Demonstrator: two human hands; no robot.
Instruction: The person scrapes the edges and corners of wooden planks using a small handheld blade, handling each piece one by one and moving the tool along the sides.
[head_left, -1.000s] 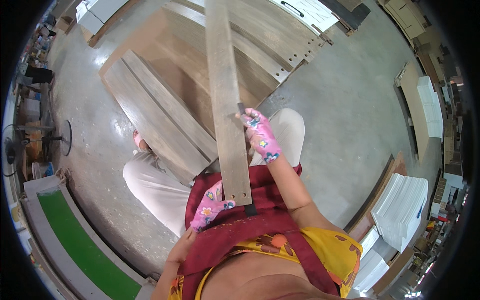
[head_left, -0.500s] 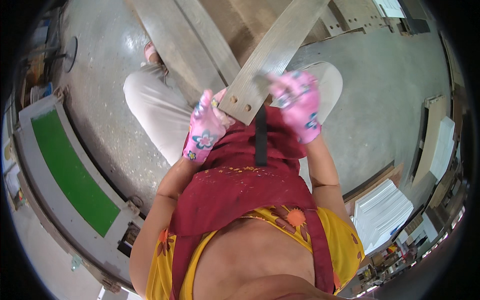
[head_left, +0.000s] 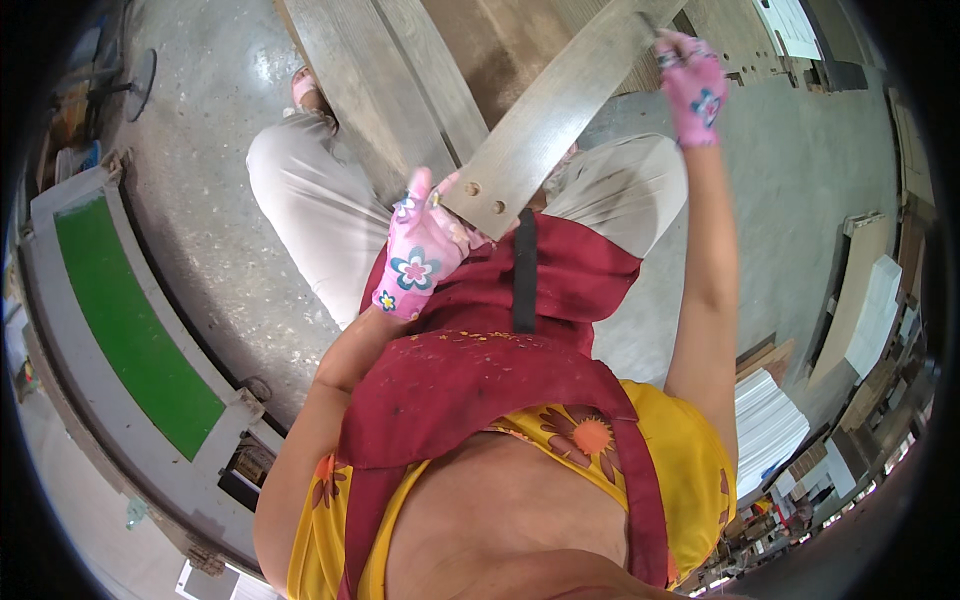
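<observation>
A long grey wood-grain board with two holes near its near end slants from my lap toward the upper right. My left hand, in a pink flowered glove, is closed around that near end, thumb up along its left edge; the fingers underneath are hidden. My right hand, gloved the same way with bare fingertips, is far out by the board's right edge. Its fingers pinch a small dark flat piece that lies against the board's face; its exact kind is unclear.
Further grey boards lie side by side ahead of me, over my left leg's side. A grey bench with a green panel stands at left. Stacked white sheets and leaning panels are on the right.
My right hand has swept away from me and to the right, from near the board's holes to its far part, with the small flat piece. My left hand keeps its grip.
</observation>
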